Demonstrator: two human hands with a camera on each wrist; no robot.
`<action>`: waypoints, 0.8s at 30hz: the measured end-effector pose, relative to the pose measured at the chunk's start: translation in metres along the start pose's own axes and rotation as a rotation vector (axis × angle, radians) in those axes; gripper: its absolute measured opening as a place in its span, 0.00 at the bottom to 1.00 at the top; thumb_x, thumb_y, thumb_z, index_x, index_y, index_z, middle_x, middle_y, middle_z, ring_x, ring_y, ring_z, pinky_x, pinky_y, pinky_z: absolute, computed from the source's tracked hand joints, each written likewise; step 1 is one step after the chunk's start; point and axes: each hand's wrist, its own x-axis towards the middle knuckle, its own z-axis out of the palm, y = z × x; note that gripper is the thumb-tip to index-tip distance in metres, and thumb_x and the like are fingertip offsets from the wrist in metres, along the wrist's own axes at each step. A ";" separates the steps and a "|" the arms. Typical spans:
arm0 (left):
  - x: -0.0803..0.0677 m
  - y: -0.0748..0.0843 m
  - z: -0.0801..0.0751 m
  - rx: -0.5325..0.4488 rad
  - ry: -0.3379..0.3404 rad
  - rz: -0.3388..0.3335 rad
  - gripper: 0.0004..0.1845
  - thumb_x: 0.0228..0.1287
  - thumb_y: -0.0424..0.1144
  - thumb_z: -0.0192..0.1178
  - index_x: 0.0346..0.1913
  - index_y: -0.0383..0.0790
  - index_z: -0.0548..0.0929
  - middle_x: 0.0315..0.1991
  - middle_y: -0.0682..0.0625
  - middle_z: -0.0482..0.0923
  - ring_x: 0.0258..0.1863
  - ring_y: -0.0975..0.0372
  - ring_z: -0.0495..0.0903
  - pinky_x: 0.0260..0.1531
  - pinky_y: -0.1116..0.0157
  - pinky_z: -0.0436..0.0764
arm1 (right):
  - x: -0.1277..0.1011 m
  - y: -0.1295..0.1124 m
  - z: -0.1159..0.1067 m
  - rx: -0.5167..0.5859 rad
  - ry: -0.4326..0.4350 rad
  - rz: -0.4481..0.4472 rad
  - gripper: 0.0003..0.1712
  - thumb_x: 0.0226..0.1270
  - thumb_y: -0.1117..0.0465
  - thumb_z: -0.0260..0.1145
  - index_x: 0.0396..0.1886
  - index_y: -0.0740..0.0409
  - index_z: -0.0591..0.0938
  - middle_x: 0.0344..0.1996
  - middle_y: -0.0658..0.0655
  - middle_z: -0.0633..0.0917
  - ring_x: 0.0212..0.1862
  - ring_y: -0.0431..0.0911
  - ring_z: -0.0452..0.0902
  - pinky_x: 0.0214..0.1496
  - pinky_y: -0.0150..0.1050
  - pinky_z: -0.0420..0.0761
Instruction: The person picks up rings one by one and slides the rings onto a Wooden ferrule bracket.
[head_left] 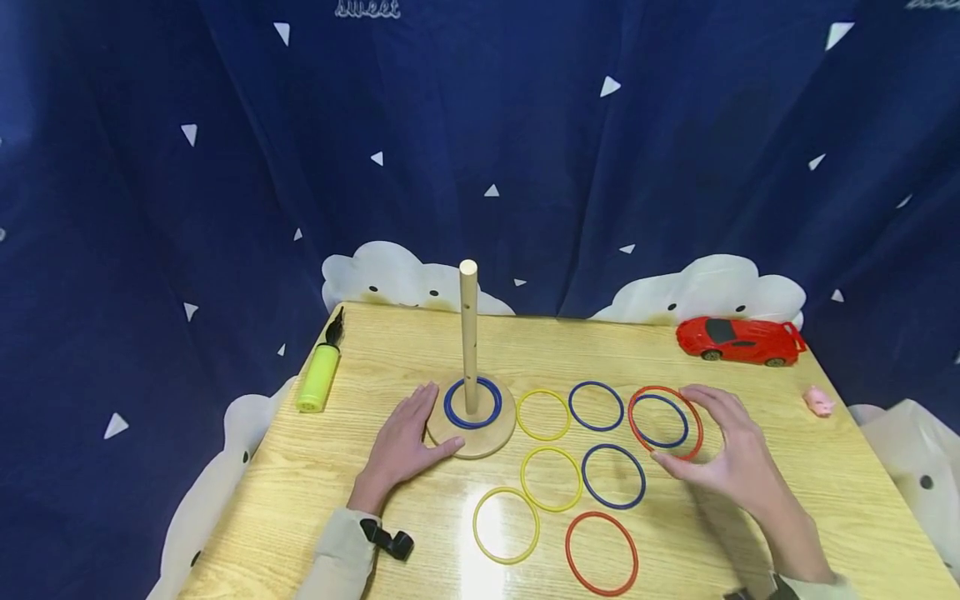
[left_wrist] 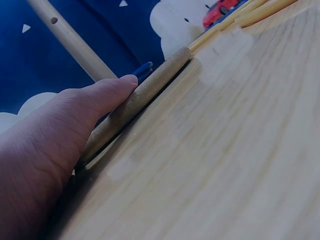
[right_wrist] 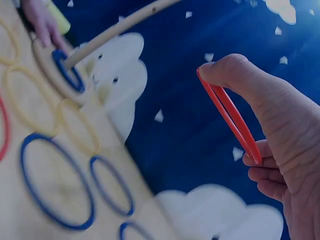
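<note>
My left hand (head_left: 401, 442) grips the left edge of the ring-toss stand's round wooden base (head_left: 487, 444), thumb on top in the left wrist view. An upright wooden peg (head_left: 469, 333) rises from the base, encircled by blue rings (head_left: 472, 427) lying at its foot. To the right, my right hand (head_left: 738, 458) pinches a red ring (right_wrist: 239, 122) between thumb and fingers. That ring is raised off the table, and in the head view it overlaps a blue ring (head_left: 686, 427) lying below.
Between the stand and my right hand lie several yellow rings (head_left: 543, 391), two more blue rings (head_left: 596, 383) and another red ring (head_left: 602, 514). A yellow-green pump (head_left: 318, 379) lies at the left edge. A red toy car (head_left: 738, 342) and small pink toy (head_left: 818, 401) are at right.
</note>
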 end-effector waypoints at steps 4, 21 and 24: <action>0.000 0.001 0.001 -0.003 0.000 -0.002 0.61 0.59 0.81 0.56 0.84 0.44 0.55 0.83 0.50 0.55 0.83 0.56 0.51 0.82 0.53 0.52 | 0.033 -0.012 -0.004 0.023 -0.023 -0.058 0.53 0.22 0.62 0.91 0.60 0.63 0.83 0.58 0.62 0.84 0.65 0.38 0.71 0.68 0.19 0.63; 0.001 -0.002 0.001 0.013 0.002 0.009 0.61 0.59 0.82 0.55 0.84 0.44 0.56 0.83 0.49 0.55 0.83 0.55 0.52 0.82 0.53 0.52 | 0.148 -0.065 -0.005 0.187 -0.077 -0.305 0.51 0.30 0.52 0.90 0.61 0.62 0.84 0.59 0.60 0.85 0.62 0.48 0.76 0.64 0.26 0.73; 0.001 -0.001 0.000 0.005 0.002 0.008 0.61 0.59 0.81 0.56 0.84 0.43 0.56 0.83 0.48 0.55 0.83 0.55 0.52 0.82 0.52 0.53 | 0.166 -0.078 -0.004 0.203 -0.099 -0.321 0.52 0.26 0.56 0.91 0.61 0.61 0.84 0.59 0.59 0.84 0.63 0.50 0.75 0.68 0.27 0.71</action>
